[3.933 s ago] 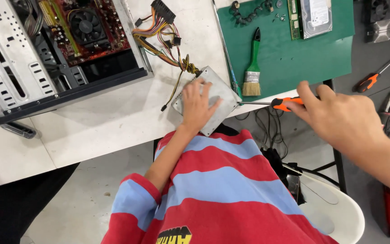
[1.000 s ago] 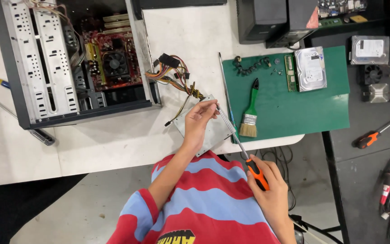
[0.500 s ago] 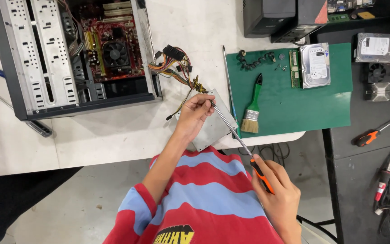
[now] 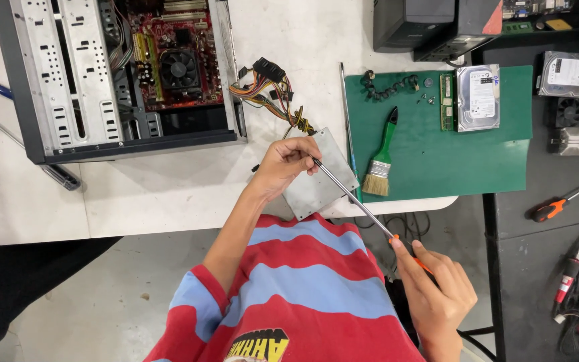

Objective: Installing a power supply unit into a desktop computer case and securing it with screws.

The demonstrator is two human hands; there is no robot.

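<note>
**Power Supply Unit at Table Edge, Screwdriver Applied**

The white table (image 4: pixel 169 201) carries an open computer case (image 4: pixel 122 74) at its upper left, with the red motherboard (image 4: pixel 175 60) exposed inside. To the right lies a green mat (image 4: pixel 450 167), holding a hard drive (image 4: pixel 478 97), a memory stick (image 4: pixel 446 100) and a green-handled brush (image 4: pixel 380 157).

The grey power supply unit (image 4: pixel 319 177) rests flat at the near edge of the table, between the case and the mat. Its bundle of coloured cables (image 4: pixel 269 90) trails up toward the case.

Your left hand (image 4: pixel 286 164) rests on the left side of the unit, fingers curled and pinching the screwdriver shaft close to its tip. Your right hand (image 4: pixel 437 291) is closed around the orange handle of the long screwdriver (image 4: pixel 356 201), well below the table edge. The shaft runs diagonally up across the unit to your left fingers.

A second orange-handled screwdriver (image 4: pixel 557 201) lies on the dark bench to the right.
</note>
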